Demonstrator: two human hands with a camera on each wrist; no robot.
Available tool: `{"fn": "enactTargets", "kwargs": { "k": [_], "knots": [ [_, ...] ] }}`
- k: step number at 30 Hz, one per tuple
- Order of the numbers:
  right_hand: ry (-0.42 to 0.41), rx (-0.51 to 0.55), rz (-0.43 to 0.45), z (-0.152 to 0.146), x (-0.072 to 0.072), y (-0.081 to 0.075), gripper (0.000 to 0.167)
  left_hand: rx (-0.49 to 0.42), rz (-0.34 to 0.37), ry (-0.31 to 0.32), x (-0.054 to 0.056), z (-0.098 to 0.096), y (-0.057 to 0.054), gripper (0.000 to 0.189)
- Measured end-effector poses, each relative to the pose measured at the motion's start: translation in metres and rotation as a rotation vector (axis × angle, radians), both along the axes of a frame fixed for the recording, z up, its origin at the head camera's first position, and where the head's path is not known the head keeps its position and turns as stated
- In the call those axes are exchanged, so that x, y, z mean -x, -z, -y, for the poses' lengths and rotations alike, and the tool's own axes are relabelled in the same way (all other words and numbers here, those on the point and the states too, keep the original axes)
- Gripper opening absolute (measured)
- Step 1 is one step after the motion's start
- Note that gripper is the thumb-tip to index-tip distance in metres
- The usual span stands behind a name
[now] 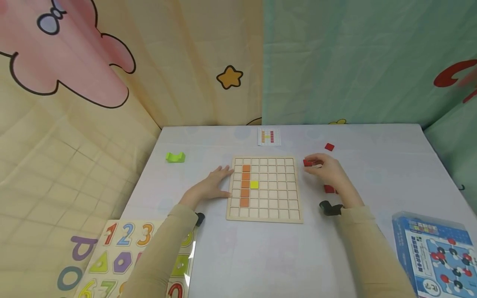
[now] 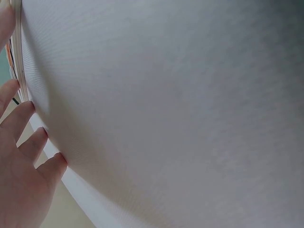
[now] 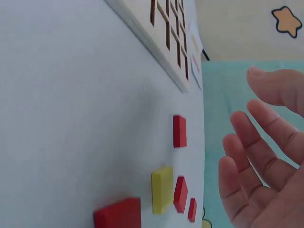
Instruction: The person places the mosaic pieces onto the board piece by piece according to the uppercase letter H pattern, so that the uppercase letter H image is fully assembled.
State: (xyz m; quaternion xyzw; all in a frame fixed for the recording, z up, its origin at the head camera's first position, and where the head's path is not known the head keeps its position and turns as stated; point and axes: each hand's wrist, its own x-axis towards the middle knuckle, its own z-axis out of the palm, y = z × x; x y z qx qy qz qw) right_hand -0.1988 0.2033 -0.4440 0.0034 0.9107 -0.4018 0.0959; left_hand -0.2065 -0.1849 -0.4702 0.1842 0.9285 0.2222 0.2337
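Note:
A wooden grid board [image 1: 264, 220] lies mid-table, holding a column of orange tiles [image 1: 244, 193] and one yellow tile [image 1: 254, 184] beside them. My left hand [image 1: 212, 185], fingers spread, rests at the board's left edge; the left wrist view shows its fingertips [image 2: 58, 158] down by the table surface. To the right of the board, my right hand [image 1: 329, 169] hovers over loose tiles with relaxed fingers and nothing between them. Below it stand a red tile [image 3: 179, 131], a yellow tile [image 3: 163, 190] and a larger-looking red tile [image 3: 118, 214] near the camera.
A pattern card [image 1: 269, 137] lies behind the board, and another red tile [image 1: 329, 147] at the back right. A green curved block [image 1: 175, 157] is at the left. A number-and-shape puzzle board [image 1: 98, 273] sits front left, a blue box [image 1: 434, 252] front right.

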Motion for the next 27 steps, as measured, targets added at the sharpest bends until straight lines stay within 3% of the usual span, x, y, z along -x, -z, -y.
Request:
{"fn": "enactTargets", "kwargs": {
  "k": [6, 15, 27],
  "knots": [
    [0.066, 0.0, 0.078, -0.024, -0.003, 0.006, 0.049, 0.006, -0.001, 0.001, 0.0, 0.0, -0.001, 0.09],
    [0.079, -0.025, 0.088, -0.044, -0.007, 0.018, 0.051, 0.001, 0.003, 0.007, -0.001, 0.001, 0.0, 0.091],
    [0.003, -0.115, 0.096, -0.048, -0.004, 0.025, 0.045, -0.002, 0.006, -0.009, -0.001, 0.0, -0.002, 0.09]
  ]
}}
